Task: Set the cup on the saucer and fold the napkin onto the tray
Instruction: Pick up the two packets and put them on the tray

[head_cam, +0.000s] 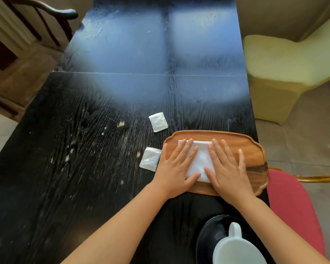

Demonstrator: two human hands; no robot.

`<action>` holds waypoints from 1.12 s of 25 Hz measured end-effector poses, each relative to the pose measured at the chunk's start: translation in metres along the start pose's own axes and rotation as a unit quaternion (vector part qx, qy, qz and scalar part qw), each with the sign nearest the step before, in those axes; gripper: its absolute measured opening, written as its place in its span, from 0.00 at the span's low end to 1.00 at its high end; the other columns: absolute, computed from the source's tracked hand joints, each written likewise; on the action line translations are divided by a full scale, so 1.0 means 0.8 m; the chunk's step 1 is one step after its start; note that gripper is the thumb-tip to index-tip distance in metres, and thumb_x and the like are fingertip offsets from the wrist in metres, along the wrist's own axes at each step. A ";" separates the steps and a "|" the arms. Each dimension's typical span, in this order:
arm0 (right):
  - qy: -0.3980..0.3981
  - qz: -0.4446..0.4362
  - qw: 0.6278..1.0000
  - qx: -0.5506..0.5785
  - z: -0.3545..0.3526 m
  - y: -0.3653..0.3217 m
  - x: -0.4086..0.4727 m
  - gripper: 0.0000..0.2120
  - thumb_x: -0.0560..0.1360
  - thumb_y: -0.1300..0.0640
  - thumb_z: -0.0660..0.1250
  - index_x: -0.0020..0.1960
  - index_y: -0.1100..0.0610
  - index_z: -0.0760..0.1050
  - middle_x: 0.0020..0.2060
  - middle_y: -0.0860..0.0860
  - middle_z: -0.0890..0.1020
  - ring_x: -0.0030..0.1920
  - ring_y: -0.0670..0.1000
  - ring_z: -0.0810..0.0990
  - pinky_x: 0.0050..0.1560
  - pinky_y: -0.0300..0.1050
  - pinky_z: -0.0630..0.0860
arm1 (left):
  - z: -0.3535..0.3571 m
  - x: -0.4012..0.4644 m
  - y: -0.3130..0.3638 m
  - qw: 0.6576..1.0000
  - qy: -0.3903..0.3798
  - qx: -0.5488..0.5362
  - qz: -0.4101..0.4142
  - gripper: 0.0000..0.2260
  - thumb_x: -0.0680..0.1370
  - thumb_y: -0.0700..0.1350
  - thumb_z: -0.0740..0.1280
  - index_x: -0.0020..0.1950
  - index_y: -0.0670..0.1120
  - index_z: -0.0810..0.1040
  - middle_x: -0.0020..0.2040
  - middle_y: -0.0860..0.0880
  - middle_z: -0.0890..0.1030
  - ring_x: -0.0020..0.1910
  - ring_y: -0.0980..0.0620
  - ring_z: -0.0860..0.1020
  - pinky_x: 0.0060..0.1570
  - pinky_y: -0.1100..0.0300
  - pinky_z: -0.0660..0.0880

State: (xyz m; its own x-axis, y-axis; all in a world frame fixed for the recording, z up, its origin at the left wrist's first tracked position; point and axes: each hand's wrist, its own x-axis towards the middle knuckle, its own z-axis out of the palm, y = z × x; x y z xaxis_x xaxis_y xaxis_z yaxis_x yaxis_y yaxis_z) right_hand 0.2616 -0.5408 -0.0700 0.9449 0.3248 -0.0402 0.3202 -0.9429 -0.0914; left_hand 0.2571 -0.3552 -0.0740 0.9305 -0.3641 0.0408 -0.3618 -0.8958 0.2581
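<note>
While both hands, left hand [176,168] and right hand [230,169], press flat, open-palmed, folded white cloth napkin [199,161] lies on scalloped wooden tray [255,164]; white cup [236,248] on black saucer [210,235], near.

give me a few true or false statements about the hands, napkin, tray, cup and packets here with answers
1. Both hands, left hand and right hand, lie flat on the napkin. True.
2. The napkin lies on the bare table. False: it lies on the wooden tray.
3. The white cup sits on the black saucer. True.
4. Two small white packets lie on the tray. False: both lie on the table, left of the tray.
5. The cup stands on the tray. False: it is nearer the person, off the tray.
</note>
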 end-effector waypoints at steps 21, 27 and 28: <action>-0.128 0.023 0.986 0.100 -0.035 -0.145 0.237 0.20 0.70 0.56 0.68 0.60 0.57 0.68 0.59 0.57 0.70 0.61 0.59 0.66 0.55 0.54 0.69 | -0.065 -0.050 -0.104 0.923 0.025 -0.248 -0.293 0.12 0.70 0.41 0.69 0.51 0.49 0.73 0.44 0.53 0.77 0.46 0.51 0.74 0.47 0.56 0.71; -0.092 0.084 0.917 0.378 -0.063 -0.160 0.192 0.20 0.72 0.65 0.64 0.62 0.56 0.69 0.45 0.53 0.78 0.47 0.54 0.77 0.43 0.44 0.70 | -0.092 -0.093 -0.117 0.732 0.084 -0.518 -0.434 0.10 0.73 0.38 0.67 0.52 0.49 0.78 0.41 0.52 0.83 0.42 0.55 0.81 0.41 0.64 0.76; -0.084 0.091 0.903 0.410 -0.070 -0.162 0.179 0.16 0.72 0.64 0.64 0.59 0.56 0.72 0.43 0.52 0.79 0.46 0.53 0.78 0.42 0.43 0.72 | -0.097 -0.101 -0.118 0.719 0.104 -0.529 -0.439 0.09 0.74 0.37 0.67 0.47 0.51 0.80 0.41 0.52 0.83 0.42 0.55 0.81 0.41 0.65 0.76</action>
State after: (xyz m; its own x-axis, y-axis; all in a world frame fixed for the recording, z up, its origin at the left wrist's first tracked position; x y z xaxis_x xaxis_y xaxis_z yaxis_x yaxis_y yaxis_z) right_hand 0.3594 -0.3762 -0.0079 0.9312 0.2410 -0.2735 -0.0631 -0.6324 -0.7721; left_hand 0.2206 -0.2211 -0.0268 0.8019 0.3682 -0.4705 0.5135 -0.0221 0.8578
